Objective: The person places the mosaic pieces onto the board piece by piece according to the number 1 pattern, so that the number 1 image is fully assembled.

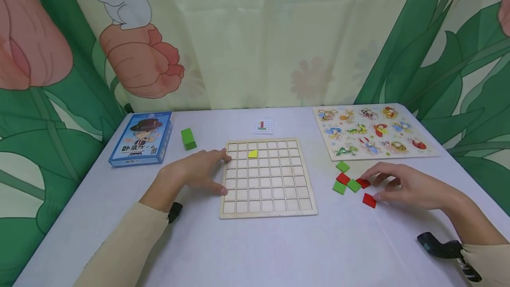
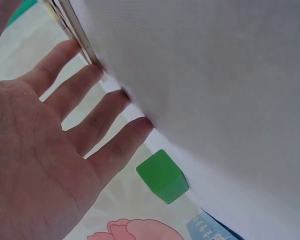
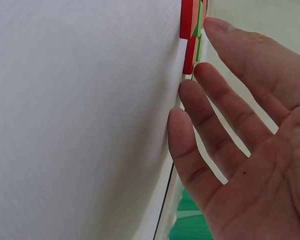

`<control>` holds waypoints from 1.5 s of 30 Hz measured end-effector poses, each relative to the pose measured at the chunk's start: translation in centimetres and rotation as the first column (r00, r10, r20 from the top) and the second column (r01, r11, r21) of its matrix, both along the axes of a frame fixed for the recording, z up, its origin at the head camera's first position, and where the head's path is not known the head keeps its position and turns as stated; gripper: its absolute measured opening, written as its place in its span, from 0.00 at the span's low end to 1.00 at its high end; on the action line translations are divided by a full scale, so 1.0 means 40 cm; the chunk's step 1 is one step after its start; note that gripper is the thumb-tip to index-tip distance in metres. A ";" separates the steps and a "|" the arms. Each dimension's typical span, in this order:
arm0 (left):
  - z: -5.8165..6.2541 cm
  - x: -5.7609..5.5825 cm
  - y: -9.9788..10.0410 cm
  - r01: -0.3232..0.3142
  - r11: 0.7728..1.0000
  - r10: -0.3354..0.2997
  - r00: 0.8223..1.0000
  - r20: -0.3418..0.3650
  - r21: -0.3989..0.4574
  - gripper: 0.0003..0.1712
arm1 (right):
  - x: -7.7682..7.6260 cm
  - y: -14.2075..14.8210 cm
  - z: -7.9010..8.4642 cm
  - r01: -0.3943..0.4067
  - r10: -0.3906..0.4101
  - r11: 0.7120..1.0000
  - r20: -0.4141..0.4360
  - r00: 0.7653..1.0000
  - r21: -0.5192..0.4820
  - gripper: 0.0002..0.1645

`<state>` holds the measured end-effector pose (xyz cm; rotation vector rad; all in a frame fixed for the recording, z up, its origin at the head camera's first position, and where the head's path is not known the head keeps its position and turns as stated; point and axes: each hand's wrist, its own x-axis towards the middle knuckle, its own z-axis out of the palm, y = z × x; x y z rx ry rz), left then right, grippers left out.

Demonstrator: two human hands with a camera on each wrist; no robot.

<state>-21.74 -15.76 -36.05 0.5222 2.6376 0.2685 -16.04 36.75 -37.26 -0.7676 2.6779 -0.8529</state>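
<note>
A wooden grid board (image 1: 279, 219) lies mid-table, with a yellow tile (image 1: 253, 154) in one of its upper cells. My left hand (image 1: 197, 169) rests at the board's left edge, thumb and fingers spread and touching it. To the right of the board lie green tiles (image 1: 342, 167) and red tiles (image 1: 343, 178) in a loose group. Over that group, my right hand (image 1: 414, 187) reaches in with parted fingers. Its thumb is at the nearest red tile (image 1: 369, 200), and its forefinger meets another red tile (image 1: 362, 183). Neither tile is lifted.
A small printed pattern card (image 1: 262, 126) lies behind the board. Green blocks (image 1: 188, 139) stand back left, beside a blue game box (image 1: 141, 138). An insect puzzle board (image 1: 374, 132) occupies the back right. A printed curtain (image 1: 255, 34) hangs behind the white table (image 1: 255, 251).
</note>
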 end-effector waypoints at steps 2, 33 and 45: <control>0.001 0.001 -0.001 0.002 1.000 -0.002 1.000 0.000 0.001 0.55 | 0.000 -0.002 0.001 0.010 -0.010 1.000 -0.003 1.000 0.005 0.27; -0.002 0.007 -0.006 -0.019 1.000 0.019 1.000 0.005 0.009 0.55 | -0.012 -0.037 0.009 0.094 -0.092 0.990 -0.021 0.996 0.103 0.22; -0.007 -0.003 -0.007 0.025 1.000 -0.025 1.000 -0.009 0.016 0.55 | -0.019 -0.054 0.028 0.074 -0.072 0.997 -0.143 0.987 0.009 0.23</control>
